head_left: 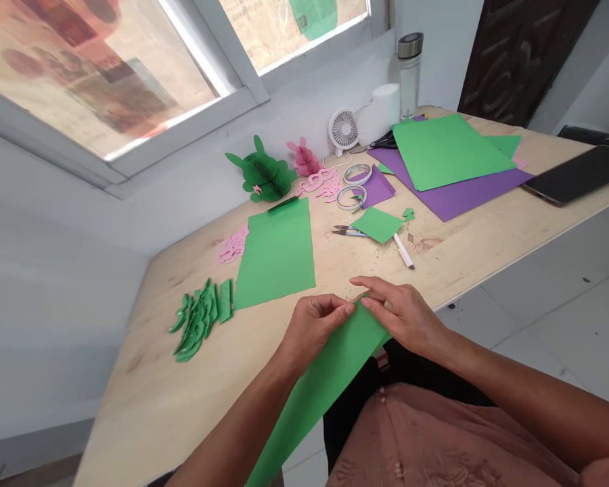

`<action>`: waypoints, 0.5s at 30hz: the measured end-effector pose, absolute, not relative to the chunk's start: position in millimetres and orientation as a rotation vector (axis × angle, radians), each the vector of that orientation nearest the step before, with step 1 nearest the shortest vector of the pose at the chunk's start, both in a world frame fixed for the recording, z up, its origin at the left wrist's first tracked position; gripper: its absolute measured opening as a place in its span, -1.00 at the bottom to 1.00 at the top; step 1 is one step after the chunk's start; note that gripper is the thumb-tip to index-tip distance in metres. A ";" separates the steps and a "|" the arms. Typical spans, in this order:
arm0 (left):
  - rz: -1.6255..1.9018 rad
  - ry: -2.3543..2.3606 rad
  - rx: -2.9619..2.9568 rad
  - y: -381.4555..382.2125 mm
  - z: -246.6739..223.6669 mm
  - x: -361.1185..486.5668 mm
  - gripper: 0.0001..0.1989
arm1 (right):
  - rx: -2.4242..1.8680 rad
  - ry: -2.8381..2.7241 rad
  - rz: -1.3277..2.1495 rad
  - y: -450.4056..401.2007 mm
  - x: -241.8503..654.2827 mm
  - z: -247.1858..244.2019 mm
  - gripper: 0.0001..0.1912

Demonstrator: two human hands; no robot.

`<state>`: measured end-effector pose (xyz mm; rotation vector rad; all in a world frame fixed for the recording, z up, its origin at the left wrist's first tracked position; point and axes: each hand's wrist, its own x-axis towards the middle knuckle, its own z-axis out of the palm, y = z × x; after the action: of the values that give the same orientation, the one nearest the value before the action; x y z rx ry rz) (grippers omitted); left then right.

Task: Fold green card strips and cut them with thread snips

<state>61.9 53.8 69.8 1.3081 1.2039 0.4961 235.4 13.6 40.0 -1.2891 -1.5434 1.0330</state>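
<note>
The left hand (314, 331) pinches the far end of a long green sheet (329, 372) between thumb and fingers; the right hand (411, 318) grips that same end just beside it, on the right; the sheet slants toward the near left, along the near edge of the table (132, 412); flat green paper (279, 253) lies farther off, to the left, with green cutouts (197, 325) at its near left; a white pen (404, 251) lies beyond the right hand, touching a small green square (379, 224).
</note>
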 end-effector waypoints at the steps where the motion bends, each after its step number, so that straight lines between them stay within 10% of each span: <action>1: 0.505 1.208 1.335 53.4 69.0 61.5 -0.68 | -1.288 -1.535 1.048 13.8 235.3 40.4 -0.62; 15: 0.505 1.223 1.360 52.8 66.6 60.9 -0.72 | -1.376 -1.349 1.189 15.3 235.3 41.6 -0.74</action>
<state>60.9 52.8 66.6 1.3599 1.2227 0.5050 235.3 15.3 41.6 -1.3760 -1.3487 1.1888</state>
